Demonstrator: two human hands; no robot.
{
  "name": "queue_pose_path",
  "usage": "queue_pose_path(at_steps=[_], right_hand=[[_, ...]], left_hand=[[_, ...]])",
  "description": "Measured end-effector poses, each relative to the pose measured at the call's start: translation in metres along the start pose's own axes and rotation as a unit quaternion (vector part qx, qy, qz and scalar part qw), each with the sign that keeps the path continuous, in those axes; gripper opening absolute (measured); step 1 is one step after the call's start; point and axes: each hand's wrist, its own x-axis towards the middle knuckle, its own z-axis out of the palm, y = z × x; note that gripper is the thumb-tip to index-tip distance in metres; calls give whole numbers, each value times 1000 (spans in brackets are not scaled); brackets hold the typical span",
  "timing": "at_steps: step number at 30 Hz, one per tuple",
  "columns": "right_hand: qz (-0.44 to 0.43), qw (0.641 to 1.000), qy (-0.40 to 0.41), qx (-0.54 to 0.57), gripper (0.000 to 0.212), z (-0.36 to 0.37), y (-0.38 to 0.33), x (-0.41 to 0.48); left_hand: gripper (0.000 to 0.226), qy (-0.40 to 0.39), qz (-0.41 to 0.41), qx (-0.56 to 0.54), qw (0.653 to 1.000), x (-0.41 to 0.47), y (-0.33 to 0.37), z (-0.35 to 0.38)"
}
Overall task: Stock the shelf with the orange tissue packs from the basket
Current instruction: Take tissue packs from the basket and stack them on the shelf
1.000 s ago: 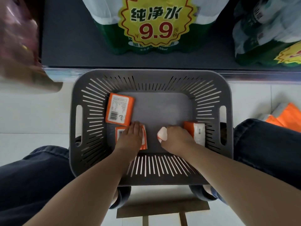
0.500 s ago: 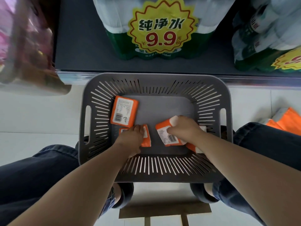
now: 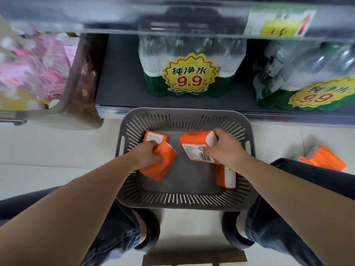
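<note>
The dark shelf (image 3: 123, 89) stood just behind the grey basket (image 3: 184, 200), which sat on the floor between my knees, so I think both were in easy reach. In the basket the rear pack (image 3: 153, 137) and the side pack (image 3: 225, 175) lay loose. My left hand (image 3: 148, 156) gripped the left pack (image 3: 163, 164) and my right hand (image 3: 226, 148) gripped the right pack (image 3: 196, 146). Half a second before, the left pack was still lying flat.

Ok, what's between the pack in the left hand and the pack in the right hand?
Nothing but bare basket floor, in the head view. The left hand grips the left pack, the right hand the right pack, not touching.
</note>
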Motion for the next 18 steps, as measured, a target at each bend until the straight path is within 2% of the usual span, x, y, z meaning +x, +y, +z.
queue_pose_path(at_steps=[2, 5, 8, 11, 15, 18], right_hand=[[-36, 999, 7, 14, 41, -9, -7, -9], [-83, 996, 21, 29, 39, -23, -18, -24], [-114, 991, 34, 61, 38, -36, -29, -40], [-151, 982, 48, 99, 37, -48, -40, -57], [-213, 967, 59, 129, 32, -60, -55, -79], [-254, 957, 91, 107, 28, -66, -61, -91]], left_hand=[[37, 7, -9, -15, 1000, -9, 3, -21], [11, 8, -5, -95, 995, -25, 5, -49], [10, 0, -14, -228, 973, -41, 5, -73], [9, -45, -37, -344, 937, -56, 9, -91], [11, -85, -22, -415, 905, -77, 20, -110], [21, -68, -15, -447, 892, -92, 28, -121]])
